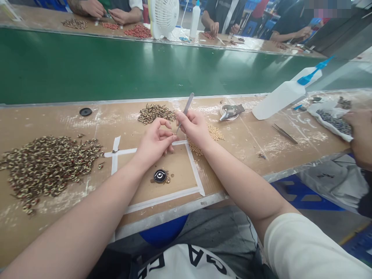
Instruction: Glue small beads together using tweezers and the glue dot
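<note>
My right hand [194, 126] grips metal tweezers [189, 103], their tips pointing down at my left fingertips. My left hand [155, 142] is pinched closed at the tweezer tips; whatever it holds is too small to make out. Below the hands, inside a white tape outline [165, 199], sits a small round black dish [159, 176] with shiny dark contents and wet spots beside it. Just beyond my left hand lies a pile of small brown-and-cream parts [155, 113]. Small tan pieces [215, 132] are heaped beside and partly behind my right hand.
A larger pile of brown-and-cream parts [55, 166] spreads at left, near a black lid [85, 112]. At right are a tilted white bottle [279, 100], spare tweezers [285, 133], a bag of dark parts [334, 119] and another person's hand [362, 124]. A green belt [116, 71] runs beyond.
</note>
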Demonstrator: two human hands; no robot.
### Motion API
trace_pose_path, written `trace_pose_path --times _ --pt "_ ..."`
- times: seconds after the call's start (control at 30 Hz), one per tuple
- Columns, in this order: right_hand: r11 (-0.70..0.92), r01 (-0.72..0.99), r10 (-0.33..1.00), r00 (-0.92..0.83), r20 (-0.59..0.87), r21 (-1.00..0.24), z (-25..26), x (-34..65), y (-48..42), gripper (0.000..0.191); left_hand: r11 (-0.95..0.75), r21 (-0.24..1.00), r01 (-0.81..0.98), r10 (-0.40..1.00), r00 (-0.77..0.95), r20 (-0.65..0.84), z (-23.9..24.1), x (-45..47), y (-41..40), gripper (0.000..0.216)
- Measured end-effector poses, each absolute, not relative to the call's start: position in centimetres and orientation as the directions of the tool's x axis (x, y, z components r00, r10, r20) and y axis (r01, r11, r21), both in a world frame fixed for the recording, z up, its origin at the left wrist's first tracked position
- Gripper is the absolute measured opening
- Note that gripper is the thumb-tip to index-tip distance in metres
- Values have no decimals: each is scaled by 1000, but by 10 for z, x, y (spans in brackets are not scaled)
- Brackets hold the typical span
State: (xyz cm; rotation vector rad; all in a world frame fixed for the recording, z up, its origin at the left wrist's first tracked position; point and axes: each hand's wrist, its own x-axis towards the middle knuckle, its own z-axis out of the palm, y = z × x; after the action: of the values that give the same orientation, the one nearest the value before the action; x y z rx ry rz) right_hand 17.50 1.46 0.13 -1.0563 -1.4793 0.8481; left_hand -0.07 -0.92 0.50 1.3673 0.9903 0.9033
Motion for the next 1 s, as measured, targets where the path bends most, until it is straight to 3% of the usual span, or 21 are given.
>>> trace_pose_path --times 0.4,0.67,0.8,0.9,1.0 --pt "325 127 945 -89 316 -937 10 178 12 64 21 999 -30 939 344 -9 8 -2 -10 48" --pt "333 69 940 -100 326 -940 14 181 10 61 -8 1000 14 924 382 2 8 -3 -10 47" --pt "328 98 940 68 335 -940 18 195 17 56 -125 974 187 947 316 61 10 -11 -8 38" --pt "338 343 901 152 407 -876 18 211 25 54 -246 836 490 961 239 142 13 -22 -3 24" --pt "286 545 915 87 393 -788 13 222 32 52 -277 671 687 961 204 188 14 -32 3 17"
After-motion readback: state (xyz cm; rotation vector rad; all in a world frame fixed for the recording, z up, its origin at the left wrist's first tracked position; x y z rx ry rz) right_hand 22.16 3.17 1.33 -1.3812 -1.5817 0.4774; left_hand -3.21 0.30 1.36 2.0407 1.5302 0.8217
